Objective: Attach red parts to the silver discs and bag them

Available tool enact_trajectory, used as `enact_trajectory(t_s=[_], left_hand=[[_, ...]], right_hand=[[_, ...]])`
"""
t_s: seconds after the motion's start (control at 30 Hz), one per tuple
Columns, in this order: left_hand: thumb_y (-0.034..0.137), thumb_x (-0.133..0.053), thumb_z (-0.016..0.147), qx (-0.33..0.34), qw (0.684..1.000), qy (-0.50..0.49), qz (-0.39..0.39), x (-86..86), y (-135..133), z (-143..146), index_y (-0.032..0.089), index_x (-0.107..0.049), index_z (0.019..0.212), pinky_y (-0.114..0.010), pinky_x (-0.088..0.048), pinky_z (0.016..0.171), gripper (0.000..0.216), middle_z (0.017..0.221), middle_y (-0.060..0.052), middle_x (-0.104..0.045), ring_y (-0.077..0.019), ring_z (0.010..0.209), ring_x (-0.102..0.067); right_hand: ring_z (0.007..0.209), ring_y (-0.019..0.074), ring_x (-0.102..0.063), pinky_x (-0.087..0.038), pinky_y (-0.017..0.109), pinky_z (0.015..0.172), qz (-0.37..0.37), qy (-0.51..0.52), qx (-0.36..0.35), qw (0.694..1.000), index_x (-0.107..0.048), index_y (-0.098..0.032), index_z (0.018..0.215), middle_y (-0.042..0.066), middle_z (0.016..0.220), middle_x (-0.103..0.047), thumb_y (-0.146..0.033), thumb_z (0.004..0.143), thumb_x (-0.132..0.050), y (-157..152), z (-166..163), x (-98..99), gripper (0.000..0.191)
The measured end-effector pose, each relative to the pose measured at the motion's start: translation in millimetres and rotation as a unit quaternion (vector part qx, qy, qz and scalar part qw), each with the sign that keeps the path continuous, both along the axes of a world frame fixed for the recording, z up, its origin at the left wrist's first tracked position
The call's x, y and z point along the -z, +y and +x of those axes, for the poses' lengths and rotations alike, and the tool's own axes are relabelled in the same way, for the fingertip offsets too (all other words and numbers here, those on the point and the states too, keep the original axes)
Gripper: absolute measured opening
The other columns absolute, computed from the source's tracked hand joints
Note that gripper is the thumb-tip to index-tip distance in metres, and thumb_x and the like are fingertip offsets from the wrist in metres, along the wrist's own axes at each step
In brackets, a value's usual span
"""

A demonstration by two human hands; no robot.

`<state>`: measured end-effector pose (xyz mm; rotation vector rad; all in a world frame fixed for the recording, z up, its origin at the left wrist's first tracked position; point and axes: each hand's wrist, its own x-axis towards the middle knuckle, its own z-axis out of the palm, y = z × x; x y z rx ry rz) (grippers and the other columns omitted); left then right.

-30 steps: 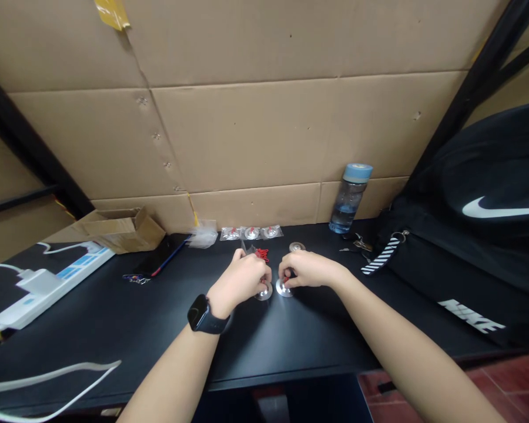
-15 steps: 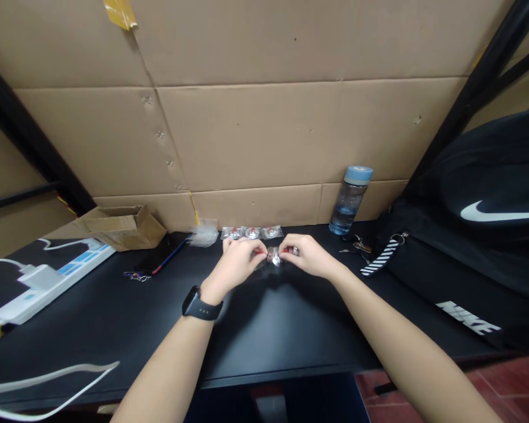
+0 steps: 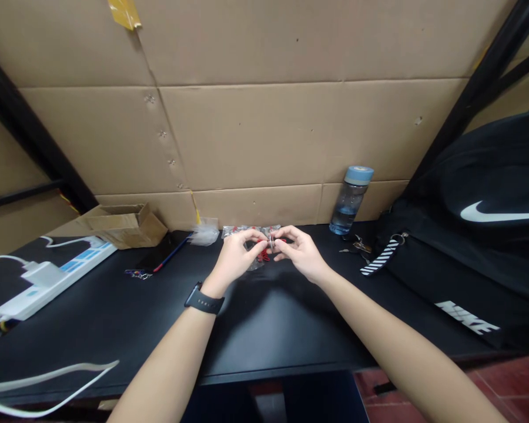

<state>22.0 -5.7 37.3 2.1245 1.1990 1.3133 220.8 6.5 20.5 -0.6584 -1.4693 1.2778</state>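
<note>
My left hand and my right hand meet above the black table, fingers pinched together on a pair of small silver metal discs with red cord, held face to face between them. A loop of red cord hangs below my left fingertips. A black watch sits on my left wrist. Just behind the hands, small clear packets with similar silver and red pieces lie in a row by the cardboard wall, partly hidden by my fingers.
A blue-capped water bottle stands at the back right. A black Nike bag with keys and a striped strap fills the right side. At left are a cardboard box, a dark phone, a white power strip and white cables.
Both hands lifted the two discs off the table, moved them away from me toward the wall, and brought them together face to face.
</note>
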Motion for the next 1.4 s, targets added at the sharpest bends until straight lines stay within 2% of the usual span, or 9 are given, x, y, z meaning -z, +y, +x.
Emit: enact_trajectory(t_s=[0.13, 0.3, 0.5, 0.7, 0.9, 1.07, 1.17, 1.27, 1.4], left_hand=[[0.031, -0.066, 0.090, -0.008, 1.000, 0.003, 0.003, 2.8, 2.4, -1.2, 0.022, -0.075, 0.093, -0.030, -0.053, 0.087, 0.014, 0.095, -0.003, -0.078, -0.0187, 0.089, -0.073], [0.036, -0.063, 0.092, -0.078, 0.993, 0.086, -0.006, -0.7, -2.9, 3.4, 0.025, -0.071, 0.102, -0.037, -0.047, 0.096, 0.017, 0.099, -0.001, -0.078, -0.0206, 0.098, -0.071], [0.041, -0.055, 0.095, -0.185, 0.911, 0.365, -0.052, 14.9, -17.4, 13.1, 0.023, -0.072, 0.104, -0.052, -0.038, 0.096, 0.026, 0.114, -0.012, -0.073, -0.0338, 0.113, -0.059], [0.035, -0.048, 0.095, -0.186, 0.867, 0.452, -0.099, 26.4, -15.1, -21.9, 0.018, -0.073, 0.084, -0.059, -0.036, 0.093, 0.032, 0.105, -0.019, -0.074, -0.0385, 0.114, -0.055], [0.032, -0.049, 0.092, -0.176, 0.846, 0.464, -0.195, 17.3, -11.5, -48.5, 0.017, -0.072, 0.076, -0.059, -0.036, 0.094, 0.032, 0.090, -0.019, -0.076, -0.0341, 0.091, -0.070], [0.034, -0.049, 0.092, -0.214, 0.818, 0.497, -0.195, 18.1, -30.4, -44.9, 0.017, -0.074, 0.076, -0.059, -0.033, 0.094, 0.035, 0.081, -0.018, -0.076, -0.0336, 0.079, -0.071], [0.031, -0.046, 0.095, -0.225, 0.799, 0.528, -0.179, 23.9, -47.4, -45.5, 0.019, -0.078, 0.099, -0.060, -0.032, 0.093, 0.035, 0.082, -0.017, -0.076, -0.0340, 0.076, -0.071], [0.030, -0.043, 0.099, -0.205, 0.814, 0.526, -0.137, 33.7, -62.5, -51.4, 0.027, -0.067, 0.132, -0.061, -0.032, 0.096, 0.042, 0.109, -0.018, -0.074, -0.0373, 0.095, -0.071], [0.034, -0.039, 0.103, -0.109, 0.876, 0.463, -0.073, 50.3, -79.4, -54.8, 0.042, -0.053, 0.145, -0.055, -0.036, 0.103, 0.045, 0.143, -0.013, -0.057, -0.0330, 0.128, -0.056]], right_hand=[[0.076, 0.0159, -0.076, -0.065, 0.031, 0.069, -0.037, 0.017, -0.035, 0.999, -0.057, -0.032, 0.134, 0.004, 0.117, -0.065, -0.038, 0.083, -0.079, 0.1, 0.6, 1.0, 0.056], [0.082, 0.0162, -0.075, -0.063, 0.029, 0.075, -0.040, -0.001, -0.048, 0.998, -0.070, -0.024, 0.124, 0.008, 0.119, -0.066, -0.039, 0.082, -0.079, 1.9, 1.0, 2.5, 0.046], [0.069, 0.0111, -0.068, -0.059, 0.027, 0.065, 0.002, -0.051, 0.096, 0.994, -0.068, -0.021, 0.119, 0.007, 0.119, -0.065, -0.032, 0.069, -0.086, 11.2, 7.8, 4.0, 0.054], [0.066, 0.0088, -0.065, -0.057, 0.025, 0.062, 0.007, -0.073, 0.107, 0.992, -0.067, -0.021, 0.118, 0.006, 0.118, -0.063, -0.031, 0.070, -0.083, 21.1, 16.9, 5.6, 0.052], [0.067, 0.0085, -0.064, -0.056, 0.024, 0.060, 0.007, -0.085, 0.107, 0.991, -0.066, -0.021, 0.119, 0.007, 0.120, -0.062, -0.033, 0.070, -0.082, 23.8, 21.3, 5.3, 0.053], [0.063, 0.0075, -0.062, -0.051, 0.022, 0.054, 0.011, -0.103, 0.107, 0.989, -0.064, -0.022, 0.121, 0.007, 0.123, -0.061, -0.033, 0.072, -0.080, 25.4, 26.4, 2.2, 0.053], [0.064, 0.0078, -0.061, -0.050, 0.022, 0.055, 0.028, -0.116, 0.109, 0.987, -0.064, -0.022, 0.121, 0.007, 0.124, -0.062, -0.033, 0.073, -0.078, 26.7, 28.8, 1.7, 0.051], [0.071, 0.0095, -0.062, -0.053, 0.024, 0.063, 0.066, -0.149, 0.097, 0.982, -0.066, -0.021, 0.121, 0.007, 0.119, -0.064, -0.031, 0.075, -0.077, 27.2, 29.7, 2.6, 0.048], [0.079, 0.0125, -0.063, -0.054, 0.025, 0.069, 0.119, -0.228, 0.034, 0.966, -0.065, -0.022, 0.128, 0.008, 0.119, -0.066, -0.028, 0.074, -0.078, 20.6, 27.7, 1.4, 0.055]])
